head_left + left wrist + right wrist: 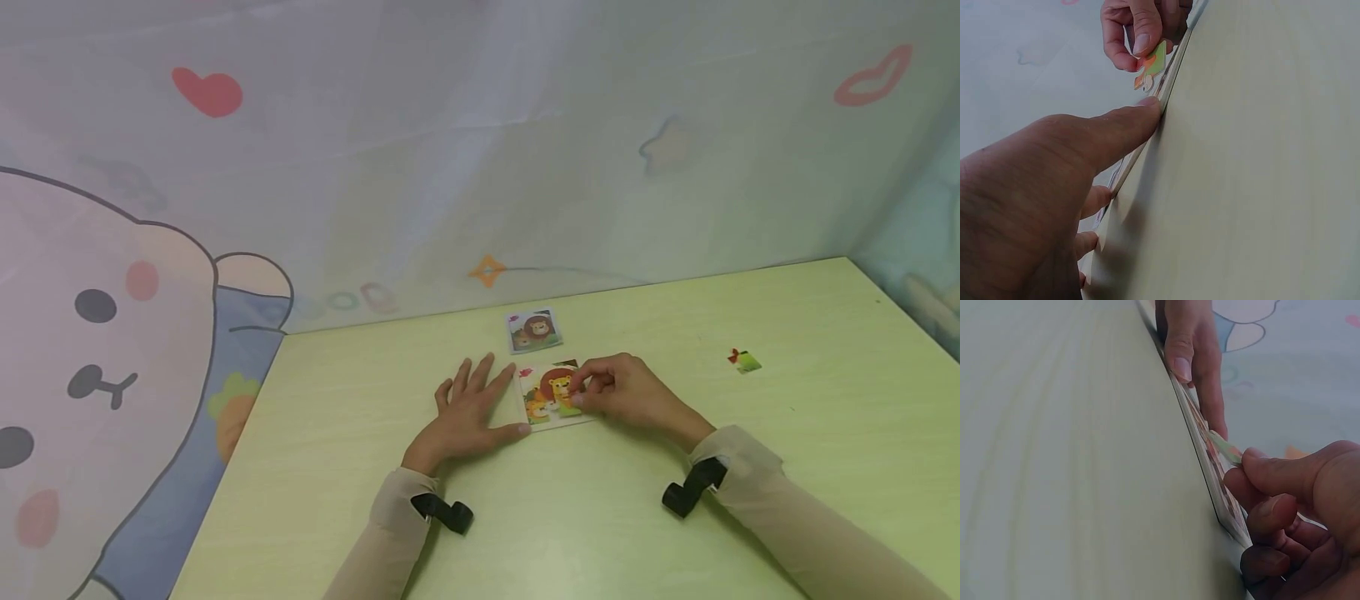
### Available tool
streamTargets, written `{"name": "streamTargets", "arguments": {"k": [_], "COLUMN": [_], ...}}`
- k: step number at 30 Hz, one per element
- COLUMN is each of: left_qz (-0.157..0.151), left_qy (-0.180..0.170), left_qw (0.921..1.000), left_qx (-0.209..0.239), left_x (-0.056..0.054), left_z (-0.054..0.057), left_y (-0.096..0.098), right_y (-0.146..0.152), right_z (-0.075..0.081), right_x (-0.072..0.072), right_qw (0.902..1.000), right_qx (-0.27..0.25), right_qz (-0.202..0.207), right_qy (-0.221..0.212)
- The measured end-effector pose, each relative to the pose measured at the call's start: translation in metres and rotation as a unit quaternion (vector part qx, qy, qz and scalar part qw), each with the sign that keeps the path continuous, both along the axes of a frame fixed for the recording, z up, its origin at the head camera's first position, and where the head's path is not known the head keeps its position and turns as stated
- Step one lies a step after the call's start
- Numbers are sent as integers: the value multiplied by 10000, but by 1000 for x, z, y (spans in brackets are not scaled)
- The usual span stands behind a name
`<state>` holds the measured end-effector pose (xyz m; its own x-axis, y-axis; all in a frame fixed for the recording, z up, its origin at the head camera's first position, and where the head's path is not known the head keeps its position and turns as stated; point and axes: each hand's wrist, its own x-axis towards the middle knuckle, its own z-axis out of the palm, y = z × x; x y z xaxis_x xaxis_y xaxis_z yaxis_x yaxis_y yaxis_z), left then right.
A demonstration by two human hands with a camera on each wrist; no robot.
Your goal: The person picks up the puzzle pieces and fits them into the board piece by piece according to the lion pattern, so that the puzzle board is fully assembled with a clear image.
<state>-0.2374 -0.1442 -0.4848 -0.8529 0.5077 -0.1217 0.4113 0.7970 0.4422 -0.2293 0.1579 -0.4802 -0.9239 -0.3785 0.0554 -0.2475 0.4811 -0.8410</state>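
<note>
A small lion jigsaw puzzle in a pale tray (pixel 553 423) lies on the table, with several pieces in it. My left hand (pixel 467 417) lies at its left side, fingers spread. The thumb touches the near edge and the index fingertip is by the far left corner. Over the right part of the puzzle, my right hand (pixel 633 393) pinches a green and orange puzzle piece (pixel 1157 62) between thumb and index finger. In the right wrist view the piece (pixel 1225 449) is tilted above the tray. The right fingers hide the tray's right side in the head view.
Behind the tray lies a square lion picture card (pixel 534 331). A loose green and red puzzle piece (pixel 745 362) rests on the pale yellow table (pixel 570 517) to the right. A printed cloth (pixel 420 167) hangs along the table's back edge.
</note>
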Motion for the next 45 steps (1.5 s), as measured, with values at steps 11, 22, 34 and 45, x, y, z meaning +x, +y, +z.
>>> {"name": "streamTargets", "arguments": {"k": [11,22,34,45], "left_qz": [11,-2,-9,-9], "left_qy": [13,101,2,-37], "left_qw": [10000,9994,9996,10000], "left_qx": [-12,327,265,22], "left_x": [0,-9,-7,0], "left_z": [0,-18,-14,2], "left_y": [1,-4,-3,1], "right_y": [-11,-16,-22,-25], "right_z": [2,2,8,7], "right_x": [1,-1,-1,-2], "right_qw": [9995,9991,9969,9939], "right_qx": [270,289,693,990], "right_qz": [-94,29,84,92], "right_qy": [133,308,356,485]}}
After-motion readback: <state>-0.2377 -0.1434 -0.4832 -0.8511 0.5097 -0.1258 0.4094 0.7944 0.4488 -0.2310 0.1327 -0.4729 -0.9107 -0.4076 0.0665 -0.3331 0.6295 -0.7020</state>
